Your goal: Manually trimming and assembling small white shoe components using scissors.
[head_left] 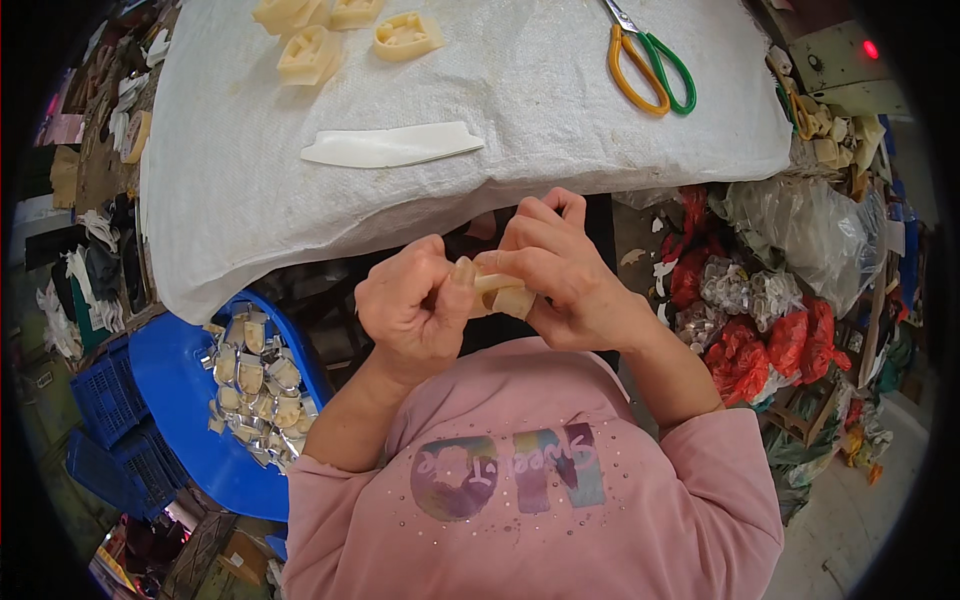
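Note:
Both of my hands meet in front of my chest, below the table's near edge. My left hand (412,303) and my right hand (548,268) pinch one small cream-coloured moulded piece (502,293) between their fingers. Most of that piece is hidden by my fingers. On the white cloth-covered table (230,190) lie a flat white curved strip (392,146) and several cream moulded pieces (312,52) at the far edge.
Scissors with orange and green handles (650,68) lie at the table's far right. A blue tub (180,400) with several silver-backed cream pieces (255,385) stands at my left. Red and clear bags of parts (775,320) pile up at my right. Blue crates (105,400) sit lower left.

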Demonstrator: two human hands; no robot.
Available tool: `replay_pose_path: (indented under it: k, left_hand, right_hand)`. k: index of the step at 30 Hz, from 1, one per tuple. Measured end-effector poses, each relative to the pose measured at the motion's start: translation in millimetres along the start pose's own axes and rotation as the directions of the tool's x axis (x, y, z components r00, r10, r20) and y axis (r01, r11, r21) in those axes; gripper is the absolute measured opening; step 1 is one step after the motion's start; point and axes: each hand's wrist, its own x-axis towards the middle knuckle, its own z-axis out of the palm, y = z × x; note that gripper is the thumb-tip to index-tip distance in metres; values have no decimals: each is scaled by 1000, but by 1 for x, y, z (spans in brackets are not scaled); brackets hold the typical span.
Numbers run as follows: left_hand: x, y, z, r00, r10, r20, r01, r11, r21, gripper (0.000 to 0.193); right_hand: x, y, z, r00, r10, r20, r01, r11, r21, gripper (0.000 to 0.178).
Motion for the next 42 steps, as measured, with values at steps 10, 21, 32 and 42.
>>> replay_pose_path:
  k: [10,21,32,42]
  left_hand:
    - [5,10,-4,979,201,-43,-184,949,258,31]
    - [16,1,-10,949,288,-131,-246,931,272,27]
    - [12,13,4,946,275,173,-304,936,175,20]
    - [13,21,18,943,192,272,-288,880,378,17]
  right_hand:
    - [4,11,-3,972,-218,-93,180,933,-312,31]
    - [-24,3,20,772,540,-336,-118,640,759,38]
    - [-26,-10,15,747,655,-115,-187,372,909,24]
    - [-28,-13,13,742,668,-56,-288,394,873,26]
